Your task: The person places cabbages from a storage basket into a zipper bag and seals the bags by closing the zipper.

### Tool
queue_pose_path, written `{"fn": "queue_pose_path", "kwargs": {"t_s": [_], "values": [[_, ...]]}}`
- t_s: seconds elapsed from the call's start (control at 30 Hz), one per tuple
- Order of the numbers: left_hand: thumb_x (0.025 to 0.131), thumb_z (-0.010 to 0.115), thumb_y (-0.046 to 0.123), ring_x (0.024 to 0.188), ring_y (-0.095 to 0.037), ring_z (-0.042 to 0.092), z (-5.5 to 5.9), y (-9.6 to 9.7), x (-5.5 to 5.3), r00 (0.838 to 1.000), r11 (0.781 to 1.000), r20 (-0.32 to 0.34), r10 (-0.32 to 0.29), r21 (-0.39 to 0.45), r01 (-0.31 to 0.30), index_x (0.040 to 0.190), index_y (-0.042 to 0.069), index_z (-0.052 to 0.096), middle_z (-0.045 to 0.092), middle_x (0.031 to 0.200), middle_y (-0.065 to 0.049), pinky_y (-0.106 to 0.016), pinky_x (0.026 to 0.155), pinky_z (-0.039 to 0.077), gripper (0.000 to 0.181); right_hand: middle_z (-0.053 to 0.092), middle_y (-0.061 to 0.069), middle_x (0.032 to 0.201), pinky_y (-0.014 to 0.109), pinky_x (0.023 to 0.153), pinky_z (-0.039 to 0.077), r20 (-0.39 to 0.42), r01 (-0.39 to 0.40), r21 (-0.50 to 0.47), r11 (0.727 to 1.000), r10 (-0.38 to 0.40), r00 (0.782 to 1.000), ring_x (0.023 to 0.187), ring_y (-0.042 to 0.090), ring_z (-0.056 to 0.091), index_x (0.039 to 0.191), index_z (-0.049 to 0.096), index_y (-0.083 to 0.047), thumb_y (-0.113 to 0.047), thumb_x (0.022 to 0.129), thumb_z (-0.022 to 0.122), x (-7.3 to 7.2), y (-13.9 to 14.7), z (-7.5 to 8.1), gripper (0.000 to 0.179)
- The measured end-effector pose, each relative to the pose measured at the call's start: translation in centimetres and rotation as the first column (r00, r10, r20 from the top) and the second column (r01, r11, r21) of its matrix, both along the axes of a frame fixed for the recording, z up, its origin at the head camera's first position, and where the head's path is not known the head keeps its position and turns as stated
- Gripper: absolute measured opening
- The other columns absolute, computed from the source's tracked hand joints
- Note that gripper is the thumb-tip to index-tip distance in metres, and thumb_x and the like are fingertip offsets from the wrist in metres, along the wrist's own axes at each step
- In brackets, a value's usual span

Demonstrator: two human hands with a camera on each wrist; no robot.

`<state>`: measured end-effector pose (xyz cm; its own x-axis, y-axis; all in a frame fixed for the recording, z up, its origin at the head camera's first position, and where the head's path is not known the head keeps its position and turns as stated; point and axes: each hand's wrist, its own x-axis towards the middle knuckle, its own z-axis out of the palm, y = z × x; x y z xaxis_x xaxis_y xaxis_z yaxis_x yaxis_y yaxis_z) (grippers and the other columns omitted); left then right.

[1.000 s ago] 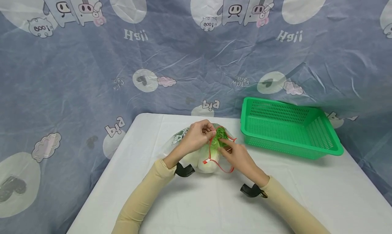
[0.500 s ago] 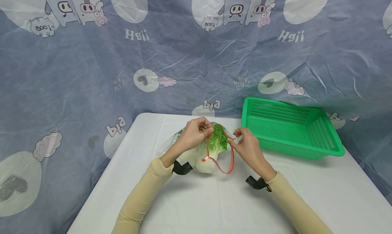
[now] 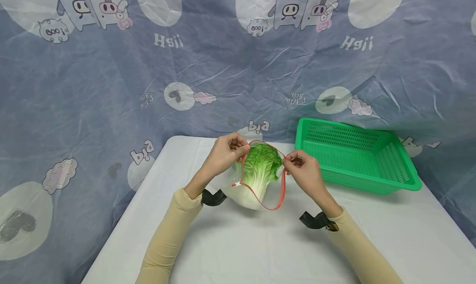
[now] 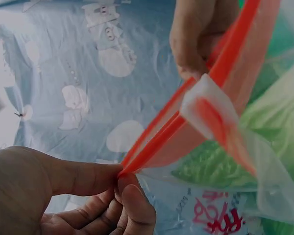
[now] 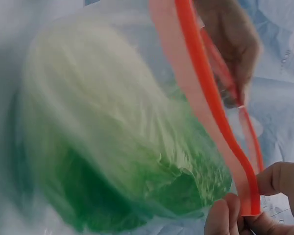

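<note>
A clear zip bag [image 5: 132,44] with a red zip rim [image 3: 283,189] holds a napa cabbage [image 3: 260,168], green leaf end toward the mouth and white base toward the near side. My left hand [image 3: 224,155] pinches the left end of the rim between thumb and fingers. At the opposite end, my right hand [image 3: 306,172] pinches the rim too. Between the hands, the mouth is spread into a loop. A white slider [image 4: 208,105] sits on the zip, blurred in the left wrist view. Red lettering [image 4: 218,215] shows on the bag there.
A green perforated basket [image 3: 372,180] stands at the back right of the white-covered table [image 3: 260,251], close to my right hand. Behind the table hangs a blue-grey printed cloth [image 3: 230,69]. Each wrist wears a black strap mount [image 3: 315,221].
My right hand has left the cabbage's leaf end and now pinches the rim's right end. The left hand has shifted left and back. The mouth is wider and more leaf shows.
</note>
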<state>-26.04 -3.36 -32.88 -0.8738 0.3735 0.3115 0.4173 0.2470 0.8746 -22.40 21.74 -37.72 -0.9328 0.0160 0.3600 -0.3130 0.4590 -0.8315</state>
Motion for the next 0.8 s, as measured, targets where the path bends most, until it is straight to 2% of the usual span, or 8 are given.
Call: {"fn": "queue_pose_path", "kwargs": {"t_s": [0.1,0.23,0.4,0.5,0.6,0.67,0.73,0.8], "values": [[0.091,0.067,0.016,0.067,-0.020,0.064,0.1,-0.2,-0.2,1.000,1.000,-0.010,0.017,-0.008,-0.017,0.091,0.011,0.066,0.068,0.079,-0.006,-0.041,0.065,0.055,0.005,0.068,0.014,0.080,0.027,0.049,0.047,0.003,-0.011,-0.093,0.996,0.012,1.000,0.060,0.020,0.065,0.093,0.063,-0.001,-0.013,0.092,0.064,0.3,-0.2,0.8,0.012],[0.091,0.067,0.020,0.072,-0.021,0.065,0.0,-0.1,-0.4,1.000,0.999,0.011,0.011,-0.046,-0.011,0.092,0.012,0.066,0.069,0.083,-0.005,-0.034,0.064,0.054,0.008,0.068,0.005,0.084,0.025,0.061,0.054,0.040,0.013,-0.190,0.982,-0.005,0.999,0.062,0.012,0.067,0.094,0.062,0.001,-0.015,0.093,0.062,0.4,-0.2,1.4,0.016],[0.093,0.066,0.027,0.075,-0.026,0.063,-0.2,0.1,-0.4,0.995,0.987,0.060,-0.074,-0.142,0.082,0.091,0.012,0.064,0.066,0.081,-0.005,-0.032,0.063,0.054,0.015,0.065,-0.004,0.085,0.024,0.070,0.057,0.101,0.083,-0.309,0.947,-0.054,0.993,0.066,0.007,0.068,0.095,0.061,0.000,-0.017,0.093,0.063,0.0,0.0,1.5,0.017],[0.090,0.069,0.034,0.068,-0.019,0.059,-0.2,-0.3,0.0,0.986,0.946,0.075,-0.152,-0.277,0.166,0.087,0.014,0.061,0.064,0.078,-0.002,-0.028,0.062,0.050,0.022,0.065,-0.001,0.086,0.024,0.069,0.057,0.110,0.107,-0.385,0.917,-0.069,0.992,0.067,0.007,0.066,0.096,0.061,0.000,-0.016,0.093,0.064,-0.2,0.2,1.6,0.017],[0.083,0.076,0.037,0.065,-0.009,0.053,-0.3,-0.8,0.4,0.967,0.867,0.093,-0.237,-0.429,0.253,0.083,0.014,0.058,0.060,0.075,0.003,-0.024,0.061,0.045,0.029,0.064,0.002,0.086,0.023,0.067,0.057,0.099,0.107,-0.452,0.886,-0.070,0.993,0.068,0.008,0.064,0.097,0.060,0.003,-0.014,0.093,0.064,-0.3,0.3,1.7,0.018],[0.080,0.079,0.031,0.067,-0.008,0.053,-0.3,-0.9,0.5,0.951,0.822,0.109,-0.288,-0.481,0.305,0.085,0.013,0.057,0.059,0.076,0.003,-0.024,0.062,0.046,0.029,0.064,0.004,0.088,0.023,0.067,0.057,0.087,0.098,-0.484,0.869,-0.064,0.994,0.067,0.009,0.064,0.097,0.060,0.004,-0.013,0.093,0.064,-0.4,0.4,1.8,0.018],[0.079,0.080,0.020,0.072,-0.009,0.056,-0.4,-0.9,0.5,0.943,0.806,0.102,-0.316,-0.496,0.324,0.087,0.010,0.057,0.059,0.079,0.002,-0.023,0.066,0.048,0.026,0.064,0.005,0.089,0.023,0.068,0.057,0.079,0.086,-0.517,0.852,-0.053,0.995,0.066,0.009,0.065,0.096,0.060,0.004,-0.012,0.092,0.064,-0.5,0.6,1.8,0.016],[0.080,0.077,0.009,0.076,-0.011,0.060,-0.4,-0.9,0.3,0.940,0.810,0.085,-0.331,-0.485,0.329,0.090,0.008,0.058,0.061,0.082,0.001,-0.023,0.070,0.051,0.021,0.065,0.006,0.090,0.023,0.070,0.058,0.077,0.078,-0.538,0.839,-0.043,0.996,0.066,0.009,0.066,0.095,0.061,0.003,-0.013,0.092,0.065,-0.6,0.8,1.7,0.016]]}}
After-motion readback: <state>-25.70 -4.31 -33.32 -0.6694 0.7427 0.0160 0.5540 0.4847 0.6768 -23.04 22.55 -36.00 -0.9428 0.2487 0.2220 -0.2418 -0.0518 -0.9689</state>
